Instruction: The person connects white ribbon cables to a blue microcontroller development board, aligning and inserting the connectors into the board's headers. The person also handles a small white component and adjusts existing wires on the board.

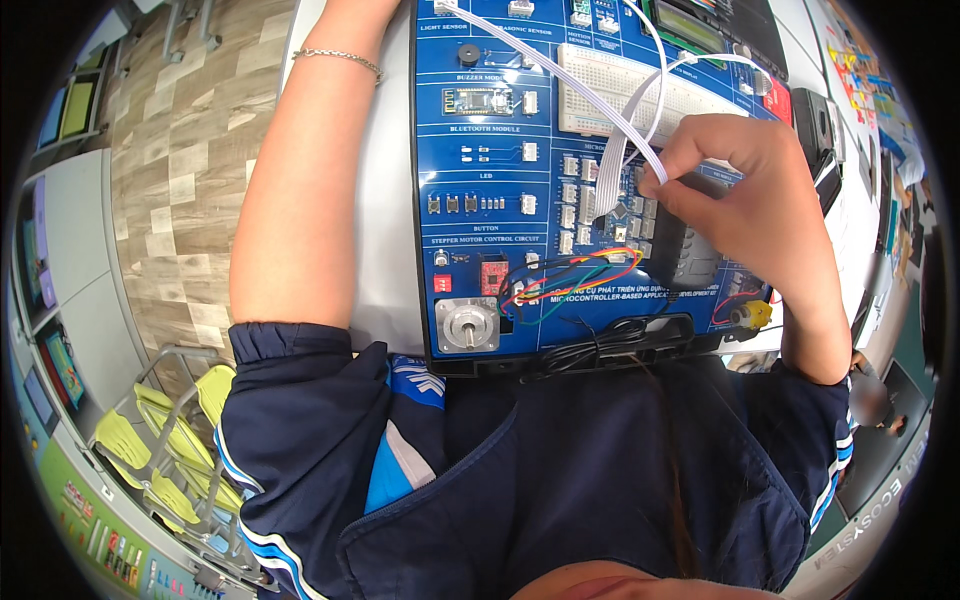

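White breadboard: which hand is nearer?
Right: the right hand overlaps the breadboard at its lower right; the left hand is out of view past the picture's top edge.

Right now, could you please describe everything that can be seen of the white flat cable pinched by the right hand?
The white flat cable looks plastic-coated, with thin strands side by side. It slants across the blue printed board and over a corner of the white breadboard. Its upper end seems plugged into a small white connector at the picture's upper edge. Lower down, it crosses a second white ribbon cable; the right hand pinches it between thumb and index finger, hiding its end.
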`<move>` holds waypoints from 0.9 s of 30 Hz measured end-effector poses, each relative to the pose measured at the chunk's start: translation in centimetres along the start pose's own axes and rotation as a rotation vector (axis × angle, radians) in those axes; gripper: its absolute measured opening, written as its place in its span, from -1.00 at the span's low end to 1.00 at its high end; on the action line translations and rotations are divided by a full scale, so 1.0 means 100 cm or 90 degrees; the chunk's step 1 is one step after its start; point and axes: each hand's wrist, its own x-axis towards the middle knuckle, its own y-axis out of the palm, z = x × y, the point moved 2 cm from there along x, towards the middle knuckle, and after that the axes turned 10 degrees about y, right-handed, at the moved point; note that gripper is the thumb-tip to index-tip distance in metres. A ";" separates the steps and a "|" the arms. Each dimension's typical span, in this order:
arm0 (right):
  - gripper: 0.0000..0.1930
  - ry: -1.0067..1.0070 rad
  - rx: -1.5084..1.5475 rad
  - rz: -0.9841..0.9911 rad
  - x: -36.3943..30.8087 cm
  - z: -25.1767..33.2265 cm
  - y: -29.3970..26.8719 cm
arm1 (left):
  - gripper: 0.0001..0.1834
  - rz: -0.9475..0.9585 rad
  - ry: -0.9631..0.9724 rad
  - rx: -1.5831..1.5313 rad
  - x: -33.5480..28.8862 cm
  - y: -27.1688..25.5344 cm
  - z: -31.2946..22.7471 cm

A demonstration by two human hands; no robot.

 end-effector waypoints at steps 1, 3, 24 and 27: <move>-0.90 -0.008 -0.019 -0.002 0.000 0.001 0.000 | -0.72 0.002 0.008 -0.012 -0.002 0.000 -0.002; -0.89 -0.021 -0.042 -0.003 0.001 0.003 0.001 | -0.72 0.004 0.019 -0.006 -0.002 -0.001 -0.001; -0.77 0.107 0.015 -0.500 -0.094 -0.115 -0.080 | -0.73 0.033 -0.024 0.060 0.007 -0.005 0.014; -0.75 0.325 -0.091 -0.592 -0.137 -0.172 -0.093 | -0.73 0.032 -0.037 0.052 0.007 -0.008 0.020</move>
